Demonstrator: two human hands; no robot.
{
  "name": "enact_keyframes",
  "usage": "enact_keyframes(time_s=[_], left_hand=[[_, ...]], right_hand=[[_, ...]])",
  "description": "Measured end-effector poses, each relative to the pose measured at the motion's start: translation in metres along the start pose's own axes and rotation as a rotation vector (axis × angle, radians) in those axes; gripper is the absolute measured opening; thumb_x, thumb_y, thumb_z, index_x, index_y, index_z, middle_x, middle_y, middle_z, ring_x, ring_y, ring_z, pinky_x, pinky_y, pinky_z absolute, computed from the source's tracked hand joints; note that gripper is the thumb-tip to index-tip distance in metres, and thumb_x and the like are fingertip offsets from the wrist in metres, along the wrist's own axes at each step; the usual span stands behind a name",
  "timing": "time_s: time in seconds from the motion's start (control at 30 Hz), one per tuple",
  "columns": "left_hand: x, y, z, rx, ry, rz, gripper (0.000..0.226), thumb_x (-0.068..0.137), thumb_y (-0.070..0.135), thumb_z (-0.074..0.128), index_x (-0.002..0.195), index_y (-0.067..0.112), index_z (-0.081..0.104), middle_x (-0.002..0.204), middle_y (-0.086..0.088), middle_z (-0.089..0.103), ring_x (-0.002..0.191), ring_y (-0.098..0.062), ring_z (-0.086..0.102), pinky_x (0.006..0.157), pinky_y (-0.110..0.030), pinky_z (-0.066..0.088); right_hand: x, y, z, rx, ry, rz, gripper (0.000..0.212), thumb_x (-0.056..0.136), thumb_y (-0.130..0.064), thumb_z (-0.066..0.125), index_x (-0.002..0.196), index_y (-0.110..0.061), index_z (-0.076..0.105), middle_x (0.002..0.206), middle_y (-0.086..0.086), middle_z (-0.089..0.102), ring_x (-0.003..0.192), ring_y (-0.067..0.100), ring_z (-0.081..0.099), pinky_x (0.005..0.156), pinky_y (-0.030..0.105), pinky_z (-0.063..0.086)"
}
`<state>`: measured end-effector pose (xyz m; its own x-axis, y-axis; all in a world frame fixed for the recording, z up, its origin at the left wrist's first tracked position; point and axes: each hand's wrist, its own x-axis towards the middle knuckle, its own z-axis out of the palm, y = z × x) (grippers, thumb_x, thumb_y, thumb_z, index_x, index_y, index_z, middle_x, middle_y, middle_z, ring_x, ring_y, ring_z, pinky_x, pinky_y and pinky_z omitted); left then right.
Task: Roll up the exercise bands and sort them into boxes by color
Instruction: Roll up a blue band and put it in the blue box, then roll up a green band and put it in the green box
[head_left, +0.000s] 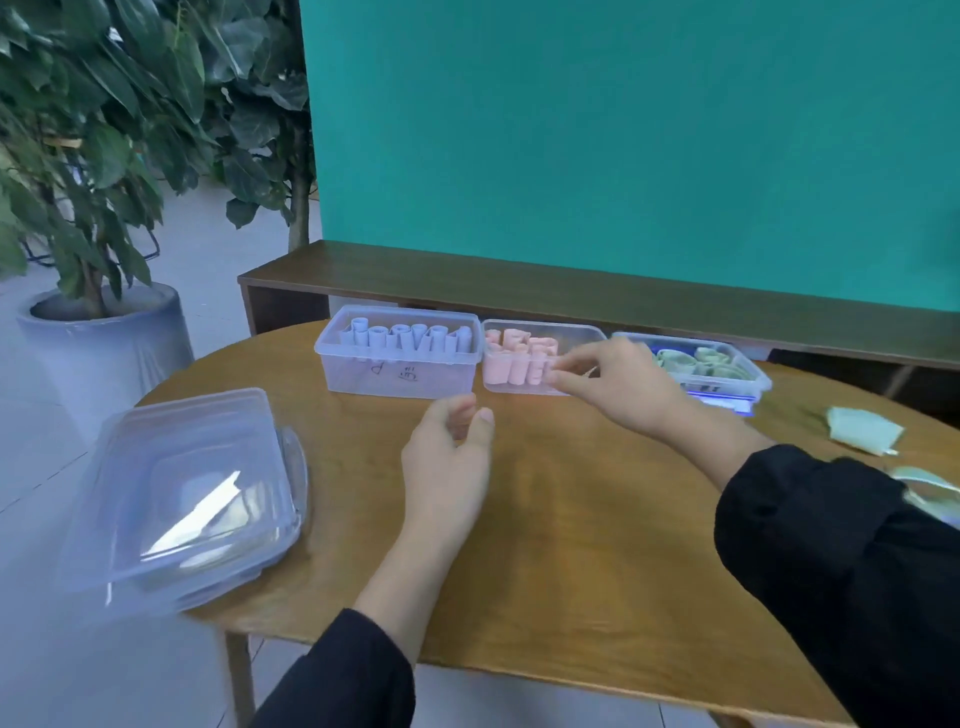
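Pink rolls (519, 358) sit upright in the middle clear box (543, 328), w/ the right hand (618, 387) at that box's front-right corner, thumb and forefinger close together as if pinching; whether they hold a roll or just the rim, can't tell, too blurred. Left hand (449, 457) hovers over the wooden table (571, 545) in front of the boxes, fingers loosely curled, holding nothing. Lilac rolls (405, 338) fill the left box (397, 353); green rolls (701, 361) lie in the right box (727, 384). Unrolled green bands (862, 428) wait near the table's right edge, another green band (930, 493) just beside the right sleeve. Stacked lids (182, 499) rest at the left. Judging by this, pink & lilac look done, green is what's left. To do the step well: seat the pink roll snug against its neighbours, standing on end so it won't spring open, let go gently, then go for a green band. Roll it tight on the table w/ both hands, edges aligned, and keep a thumb on the loose tail till it's wedged in the right box.
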<state>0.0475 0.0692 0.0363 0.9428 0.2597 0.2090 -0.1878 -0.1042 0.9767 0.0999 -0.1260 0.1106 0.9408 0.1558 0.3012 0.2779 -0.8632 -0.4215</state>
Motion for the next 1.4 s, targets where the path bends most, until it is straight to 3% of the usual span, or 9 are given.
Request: enact_keyframes(time_s=[0.33,0.47,0.6,0.8,0.9,1.0,1.23,1.33,1.4], left_hand=[[-0.079,0.011,0.066,0.014,-0.290,0.056,0.020,0.094,0.031,0.068,0.115,0.031,0.070,0.107,0.015,0.071,0.105,-0.002,0.066,0.096,-0.045,0.057],[-0.103,0.022,0.093,0.006,-0.386,0.085,0.019,0.095,0.032,0.068,0.114,0.034,0.069,0.110,0.015,0.071,0.108,-0.003,0.065,0.096,-0.046,0.056],[-0.126,0.030,0.111,0.025,-0.475,0.108,0.022,0.095,0.033,0.067,0.117,0.030,0.068,0.109,0.016,0.069,0.106,-0.005,0.066,0.096,-0.044,0.056],[-0.142,0.027,0.121,0.060,-0.556,0.110,0.025,0.095,0.034,0.068,0.120,0.029,0.067,0.106,0.019,0.069,0.104,-0.002,0.065,0.097,-0.042,0.056],[-0.144,0.023,0.120,0.066,-0.557,0.105,0.027,0.095,0.034,0.068,0.122,0.028,0.067,0.106,0.020,0.068,0.102,0.001,0.065,0.096,-0.041,0.056],[-0.142,0.023,0.118,0.057,-0.546,0.105,0.025,0.095,0.034,0.068,0.120,0.029,0.067,0.104,0.021,0.068,0.101,0.000,0.065,0.096,-0.041,0.056],[-0.136,0.032,0.107,0.012,-0.511,0.109,0.028,0.096,0.034,0.066,0.123,0.028,0.066,0.111,0.015,0.070,0.107,-0.005,0.065,0.096,-0.041,0.057],[-0.129,0.041,0.097,-0.059,-0.464,0.116,0.027,0.095,0.033,0.068,0.122,0.029,0.066,0.110,0.014,0.071,0.106,-0.003,0.066,0.096,-0.041,0.057],[-0.124,0.046,0.088,-0.099,-0.429,0.142,0.030,0.094,0.033,0.071,0.124,0.030,0.067,0.113,0.014,0.071,0.106,0.000,0.066,0.096,-0.033,0.056]], right_hand=[[-0.181,0.087,-0.040,0.043,0.138,0.303,0.023,0.092,-0.044,0.069,0.107,-0.027,0.075,0.090,-0.022,0.068,0.084,-0.012,0.060,0.068,0.002,0.040],[-0.227,0.113,-0.060,-0.009,0.269,0.414,0.023,0.094,-0.035,0.069,0.109,-0.019,0.075,0.091,-0.015,0.068,0.083,0.000,0.062,0.076,0.012,0.045],[-0.249,0.125,-0.075,-0.102,0.336,0.456,0.025,0.095,-0.033,0.068,0.114,-0.018,0.072,0.096,-0.007,0.070,0.080,0.005,0.060,0.067,0.009,0.040],[-0.252,0.144,-0.076,-0.288,0.240,0.667,0.032,0.093,-0.036,0.070,0.112,-0.011,0.068,0.099,0.009,0.066,0.091,0.026,0.063,0.078,0.040,0.055],[-0.256,0.153,-0.072,-0.295,0.238,0.704,0.018,0.095,-0.032,0.064,0.086,-0.017,0.069,0.081,0.007,0.062,0.082,0.030,0.063,0.061,0.034,0.048],[-0.256,0.150,-0.072,-0.273,0.318,0.661,0.017,0.099,-0.033,0.062,0.099,-0.024,0.077,0.086,0.004,0.068,0.081,0.024,0.063,0.064,0.035,0.053],[-0.222,0.100,-0.082,0.202,0.569,0.477,0.009,0.091,-0.030,0.073,0.095,-0.024,0.078,0.091,-0.014,0.072,0.088,0.007,0.065,0.070,0.017,0.047],[-0.202,0.070,-0.078,0.432,0.593,0.398,0.006,0.089,-0.027,0.077,0.093,-0.022,0.077,0.089,-0.008,0.075,0.082,0.005,0.068,0.071,0.017,0.053],[-0.190,0.049,-0.074,0.601,0.586,0.331,0.010,0.090,-0.022,0.076,0.095,-0.014,0.076,0.089,-0.001,0.075,0.071,0.005,0.065,0.060,0.016,0.051]])
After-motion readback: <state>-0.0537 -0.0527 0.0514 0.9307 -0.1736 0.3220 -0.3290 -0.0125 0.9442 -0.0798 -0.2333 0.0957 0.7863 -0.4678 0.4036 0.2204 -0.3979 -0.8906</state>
